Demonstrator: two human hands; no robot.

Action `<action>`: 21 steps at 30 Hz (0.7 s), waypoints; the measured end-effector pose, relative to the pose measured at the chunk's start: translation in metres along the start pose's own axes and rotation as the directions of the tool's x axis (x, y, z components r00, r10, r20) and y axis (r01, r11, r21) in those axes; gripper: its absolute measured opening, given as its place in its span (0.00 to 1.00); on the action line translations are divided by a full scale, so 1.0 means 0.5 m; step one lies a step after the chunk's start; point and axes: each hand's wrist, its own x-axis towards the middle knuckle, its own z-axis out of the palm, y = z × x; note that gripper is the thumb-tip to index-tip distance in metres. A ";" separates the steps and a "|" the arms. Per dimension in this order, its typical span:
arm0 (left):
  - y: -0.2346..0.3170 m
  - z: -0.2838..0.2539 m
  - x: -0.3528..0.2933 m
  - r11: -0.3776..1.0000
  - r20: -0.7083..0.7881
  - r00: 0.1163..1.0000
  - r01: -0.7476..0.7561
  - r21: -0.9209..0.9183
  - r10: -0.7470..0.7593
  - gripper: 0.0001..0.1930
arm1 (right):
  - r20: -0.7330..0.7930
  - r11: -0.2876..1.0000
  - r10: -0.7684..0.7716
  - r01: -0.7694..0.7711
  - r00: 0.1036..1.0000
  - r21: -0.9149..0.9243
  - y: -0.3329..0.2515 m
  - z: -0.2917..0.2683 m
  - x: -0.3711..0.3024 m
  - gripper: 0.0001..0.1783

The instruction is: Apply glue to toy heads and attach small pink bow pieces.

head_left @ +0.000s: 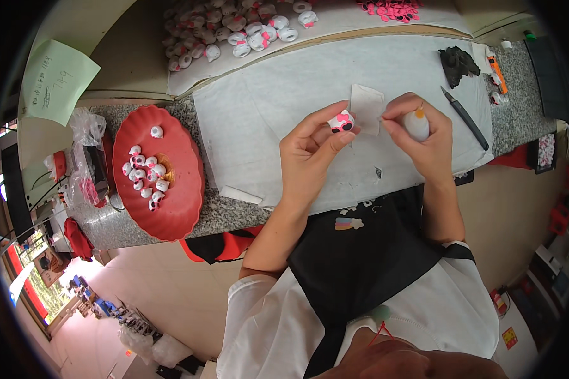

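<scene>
Small white figure with pink and black marks [342, 121]: lower part covered by fingers of left hand [310, 148]. White squeeze bottle with orange tip [417, 124]: body mostly hidden in right hand [423, 136].

Heap of white-and-pink pieces [234, 28] at 12 o'clock: cut by top edge.

Pink flat pieces [392, 9] at 1 o'clock: too small to identify.
</scene>
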 end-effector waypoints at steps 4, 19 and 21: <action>-0.001 -0.003 -0.003 0.990 -0.013 1.000 -0.003 0.144 0.005 0.17 | 0.054 0.989 -0.140 0.142 0.989 -0.050 -0.014 0.031 0.010 0.07; -0.005 0.006 -0.004 0.968 -0.015 0.995 -0.090 0.234 0.096 0.17 | 0.199 0.916 -0.265 0.311 0.943 -0.253 -0.018 0.021 0.015 0.12; -0.006 0.007 -0.003 0.966 -0.026 0.995 -0.085 0.246 0.094 0.17 | 0.123 0.905 -0.271 0.296 0.955 -0.307 -0.017 0.013 0.018 0.12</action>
